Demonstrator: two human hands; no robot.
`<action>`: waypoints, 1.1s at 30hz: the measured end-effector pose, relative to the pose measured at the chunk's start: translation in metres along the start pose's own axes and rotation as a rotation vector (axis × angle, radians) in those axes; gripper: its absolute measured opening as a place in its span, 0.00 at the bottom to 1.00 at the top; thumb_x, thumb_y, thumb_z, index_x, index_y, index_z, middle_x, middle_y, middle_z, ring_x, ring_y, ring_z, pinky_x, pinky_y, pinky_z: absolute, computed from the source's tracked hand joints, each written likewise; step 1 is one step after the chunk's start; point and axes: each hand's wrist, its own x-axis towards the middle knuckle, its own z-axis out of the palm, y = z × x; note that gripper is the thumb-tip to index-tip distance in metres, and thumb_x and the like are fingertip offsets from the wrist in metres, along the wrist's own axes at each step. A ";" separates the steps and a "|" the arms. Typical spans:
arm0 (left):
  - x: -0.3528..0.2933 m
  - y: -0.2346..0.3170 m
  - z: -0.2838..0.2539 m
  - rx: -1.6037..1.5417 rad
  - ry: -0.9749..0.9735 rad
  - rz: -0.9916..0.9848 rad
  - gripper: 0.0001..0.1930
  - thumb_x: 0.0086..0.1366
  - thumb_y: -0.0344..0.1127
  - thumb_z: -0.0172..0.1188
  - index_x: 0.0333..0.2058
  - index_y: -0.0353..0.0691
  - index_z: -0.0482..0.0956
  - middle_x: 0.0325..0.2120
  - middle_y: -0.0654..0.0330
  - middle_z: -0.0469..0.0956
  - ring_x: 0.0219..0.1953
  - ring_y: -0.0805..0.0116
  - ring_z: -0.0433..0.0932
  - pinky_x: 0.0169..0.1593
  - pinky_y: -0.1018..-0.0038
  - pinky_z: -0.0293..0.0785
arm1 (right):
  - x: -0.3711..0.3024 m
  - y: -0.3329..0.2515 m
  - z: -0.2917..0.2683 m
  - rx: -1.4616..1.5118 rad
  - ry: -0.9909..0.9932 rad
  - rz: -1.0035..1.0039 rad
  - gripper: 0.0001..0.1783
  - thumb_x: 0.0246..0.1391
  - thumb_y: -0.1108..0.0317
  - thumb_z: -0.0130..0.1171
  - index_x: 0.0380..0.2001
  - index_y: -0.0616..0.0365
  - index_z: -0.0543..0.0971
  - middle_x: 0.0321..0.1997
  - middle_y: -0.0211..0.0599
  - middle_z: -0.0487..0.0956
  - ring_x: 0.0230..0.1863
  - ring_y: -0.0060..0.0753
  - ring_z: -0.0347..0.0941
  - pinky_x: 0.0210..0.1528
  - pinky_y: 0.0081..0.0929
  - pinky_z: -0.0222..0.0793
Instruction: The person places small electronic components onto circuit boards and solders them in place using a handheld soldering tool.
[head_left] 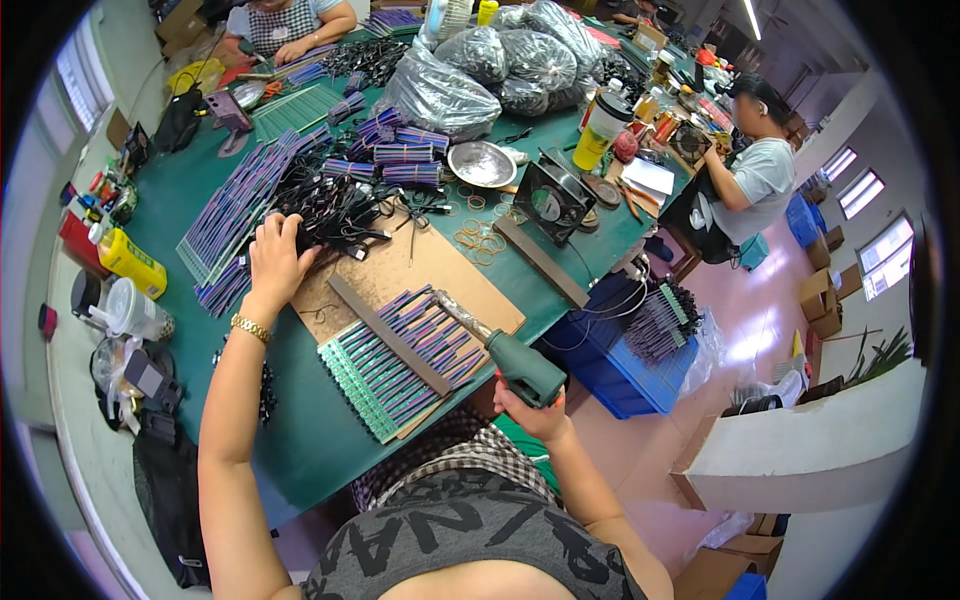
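Note:
My right hand (535, 410) is closed round the green handle of a soldering gun (528, 370). Its metal barrel points up and left, the tip beside the upper end of a row of coloured wires (425, 318). Those wires join a panel of green circuit boards (358, 380) on a brown board (480, 300). A dark bar (390, 335) lies across the wires. My left hand (278, 258), with its fingers apart, rests at the near left edge of a tangled pile of black cables (340, 210); its fingertips touch the pile.
Further wired circuit boards (235, 215) lie left of the pile. A metal bowl (482, 164), rubber bands (480, 240), a black fan (553, 197) and a second bar (540, 262) stand or lie to the right. Behind are grey plastic bags (440, 90). Two people (755, 160) work nearby.

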 end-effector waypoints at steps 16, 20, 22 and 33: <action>0.051 0.025 -0.018 -0.183 0.080 -0.044 0.10 0.56 0.37 0.65 0.38 0.47 0.84 0.44 0.62 0.75 0.50 0.57 0.69 0.53 0.61 0.65 | 0.000 -0.002 0.006 0.066 0.013 0.132 0.16 0.56 0.78 0.55 0.49 0.66 0.72 0.29 0.38 0.77 0.28 0.25 0.74 0.31 0.23 0.73; 0.071 0.023 -0.003 -0.144 -0.039 -0.171 0.10 0.54 0.41 0.67 0.37 0.51 0.86 0.50 0.64 0.74 0.55 0.56 0.66 0.58 0.57 0.61 | 0.001 0.000 0.005 0.081 0.042 0.136 0.19 0.57 0.75 0.56 0.51 0.65 0.70 0.30 0.38 0.76 0.29 0.26 0.74 0.32 0.24 0.73; 0.077 0.009 0.009 -0.168 0.062 -0.164 0.08 0.56 0.38 0.66 0.35 0.47 0.85 0.47 0.62 0.77 0.52 0.59 0.71 0.54 0.63 0.65 | 0.002 -0.001 0.005 0.086 0.039 0.136 0.20 0.57 0.74 0.56 0.52 0.65 0.70 0.30 0.38 0.76 0.29 0.26 0.74 0.32 0.24 0.74; 0.079 0.008 -0.067 -1.762 0.378 -0.282 0.11 0.66 0.29 0.58 0.46 0.35 0.76 0.32 0.62 0.77 0.32 0.74 0.76 0.40 0.79 0.75 | 0.000 -0.009 -0.003 0.116 0.193 0.090 0.19 0.56 0.68 0.57 0.49 0.64 0.70 0.26 0.39 0.76 0.23 0.27 0.73 0.27 0.24 0.72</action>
